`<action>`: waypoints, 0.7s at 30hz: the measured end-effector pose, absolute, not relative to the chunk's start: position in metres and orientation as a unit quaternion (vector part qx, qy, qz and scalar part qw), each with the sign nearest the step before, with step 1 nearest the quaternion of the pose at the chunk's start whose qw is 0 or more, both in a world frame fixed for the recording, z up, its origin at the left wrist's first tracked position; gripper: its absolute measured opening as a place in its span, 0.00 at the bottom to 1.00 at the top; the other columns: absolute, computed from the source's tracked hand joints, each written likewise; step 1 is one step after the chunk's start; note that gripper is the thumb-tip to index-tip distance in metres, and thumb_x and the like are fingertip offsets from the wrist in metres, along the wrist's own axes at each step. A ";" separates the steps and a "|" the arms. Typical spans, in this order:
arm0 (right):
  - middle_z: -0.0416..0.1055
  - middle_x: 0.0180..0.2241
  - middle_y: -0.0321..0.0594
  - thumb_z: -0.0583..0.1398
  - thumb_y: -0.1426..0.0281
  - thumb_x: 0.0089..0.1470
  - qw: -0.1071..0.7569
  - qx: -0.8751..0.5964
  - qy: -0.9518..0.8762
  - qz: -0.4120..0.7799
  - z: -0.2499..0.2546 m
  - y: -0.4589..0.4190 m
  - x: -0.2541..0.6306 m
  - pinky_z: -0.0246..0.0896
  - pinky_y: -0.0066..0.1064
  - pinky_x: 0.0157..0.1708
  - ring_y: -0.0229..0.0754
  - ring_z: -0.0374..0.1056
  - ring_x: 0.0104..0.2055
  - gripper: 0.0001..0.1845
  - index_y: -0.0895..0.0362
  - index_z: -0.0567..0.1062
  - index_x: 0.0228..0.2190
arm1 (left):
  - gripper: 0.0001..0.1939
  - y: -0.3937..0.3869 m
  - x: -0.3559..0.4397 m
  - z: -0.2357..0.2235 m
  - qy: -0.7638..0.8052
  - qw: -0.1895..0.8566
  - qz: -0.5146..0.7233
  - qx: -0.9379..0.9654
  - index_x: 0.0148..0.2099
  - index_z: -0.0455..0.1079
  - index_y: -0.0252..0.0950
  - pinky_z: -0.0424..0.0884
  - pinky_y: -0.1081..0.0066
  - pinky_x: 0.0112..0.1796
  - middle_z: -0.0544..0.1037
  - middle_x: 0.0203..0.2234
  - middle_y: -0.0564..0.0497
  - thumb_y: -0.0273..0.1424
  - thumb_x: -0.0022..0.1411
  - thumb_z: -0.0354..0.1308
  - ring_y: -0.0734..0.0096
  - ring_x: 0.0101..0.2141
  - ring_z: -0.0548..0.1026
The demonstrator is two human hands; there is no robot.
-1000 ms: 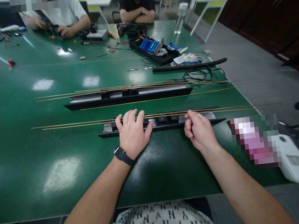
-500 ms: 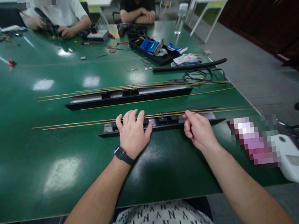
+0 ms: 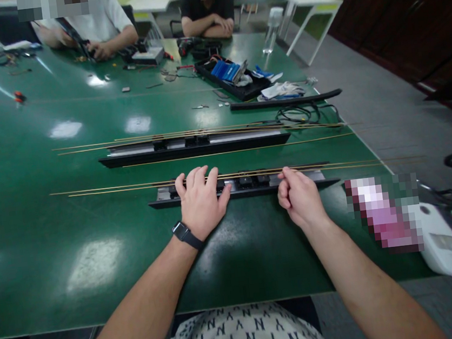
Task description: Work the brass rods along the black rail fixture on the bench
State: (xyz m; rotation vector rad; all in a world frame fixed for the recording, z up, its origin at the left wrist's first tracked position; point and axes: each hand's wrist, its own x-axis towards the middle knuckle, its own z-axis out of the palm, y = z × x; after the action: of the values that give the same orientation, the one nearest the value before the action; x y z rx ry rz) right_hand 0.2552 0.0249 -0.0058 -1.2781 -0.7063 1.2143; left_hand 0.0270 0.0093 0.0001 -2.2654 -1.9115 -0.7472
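A long black rail with small black blocks [image 3: 252, 184] lies across the green table [image 3: 92, 217] in front of me. Two thin brass rods [image 3: 109, 189] run along its far edge and stick out well to the left. My left hand [image 3: 200, 204], with a dark watch on the wrist, lies flat on the rail's left part, fingers spread over the rods. My right hand [image 3: 300, 196] is curled at the rail's right part, thumb and forefinger pinched at the brass rod there.
A second black rail with more brass rods [image 3: 194, 145] lies farther back. Beyond it are a black cable coil [image 3: 305, 111], a black strip [image 3: 283, 100] and a tray of blue parts [image 3: 232, 76]. Two people sit at the far side. A white device [image 3: 447, 245] rests at the right edge.
Almost nothing has moved. My right hand's pinch shifted slightly along the rod, and the view drifted a little.
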 end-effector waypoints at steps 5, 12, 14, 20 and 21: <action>0.62 0.12 0.28 0.67 0.58 0.57 0.571 -0.556 -0.309 0.519 -0.005 0.025 0.255 0.42 0.22 0.08 0.30 0.51 0.09 0.16 0.56 0.71 0.30 | 0.23 0.010 0.028 0.000 -0.626 0.044 -0.244 -0.739 0.61 0.71 0.37 0.51 0.43 0.64 0.75 0.59 0.38 0.44 0.72 0.55 0.47 0.62 0.68; 0.63 0.12 0.28 0.68 0.55 0.56 0.553 -0.559 -0.344 0.513 -0.004 0.025 0.256 0.43 0.22 0.09 0.30 0.51 0.09 0.18 0.57 0.73 0.31 | 0.22 0.010 0.027 0.000 -0.626 0.039 -0.245 -0.739 0.61 0.71 0.38 0.51 0.43 0.64 0.75 0.59 0.38 0.44 0.71 0.54 0.47 0.62 0.68; 0.63 0.12 0.28 0.68 0.55 0.56 0.553 -0.558 -0.345 0.514 -0.005 0.025 0.256 0.43 0.22 0.09 0.30 0.51 0.09 0.18 0.57 0.73 0.31 | 0.23 0.010 0.027 0.000 -0.626 0.041 -0.244 -0.739 0.61 0.71 0.38 0.51 0.43 0.65 0.75 0.59 0.38 0.44 0.71 0.55 0.47 0.62 0.68; 0.62 0.12 0.27 0.68 0.57 0.56 0.563 -0.550 -0.326 0.524 -0.004 0.024 0.255 0.42 0.21 0.09 0.30 0.51 0.09 0.17 0.56 0.72 0.31 | 0.22 0.009 0.028 0.000 -0.626 0.037 -0.248 -0.739 0.61 0.71 0.38 0.51 0.42 0.64 0.75 0.59 0.37 0.43 0.71 0.55 0.46 0.62 0.68; 0.62 0.13 0.27 0.68 0.57 0.57 0.565 -0.549 -0.323 0.524 -0.004 0.024 0.255 0.42 0.21 0.09 0.30 0.50 0.09 0.16 0.56 0.72 0.31 | 0.22 0.009 0.028 0.000 -0.626 0.038 -0.248 -0.738 0.61 0.71 0.38 0.51 0.42 0.64 0.75 0.59 0.37 0.43 0.71 0.55 0.46 0.62 0.68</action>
State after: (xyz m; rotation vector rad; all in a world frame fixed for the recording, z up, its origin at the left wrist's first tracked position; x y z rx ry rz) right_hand 0.2552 0.0242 -0.0039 -1.2910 -0.7592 1.2336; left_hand 0.0277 0.0094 0.0001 -2.2651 -1.9210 -0.7602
